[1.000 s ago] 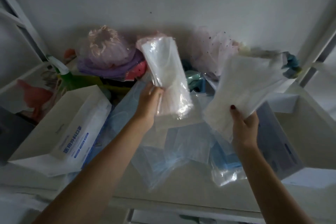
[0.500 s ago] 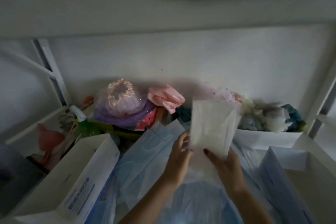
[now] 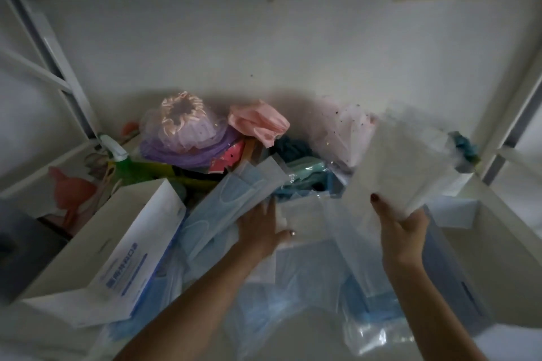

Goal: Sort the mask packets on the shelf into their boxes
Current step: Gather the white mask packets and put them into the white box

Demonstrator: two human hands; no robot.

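My right hand grips a stack of white mask packets by its lower edge, raised at the right above the open white box. My left hand lies flat with fingers spread on the heap of clear packets, its fingertips at the lower edge of a blue mask packet. More blue masks in clear wrappers lie across the shelf below both hands. A white box with blue print stands open at the left.
At the back wall lie a purple and pink hair cap, a pink crumpled mask, teal items and a green spray bottle. White shelf frame bars rise left and right. A dark object sits far left.
The hands have parted: the right one carried the white packets to the right, and the left one let go and dropped onto the pile by the blue packet.
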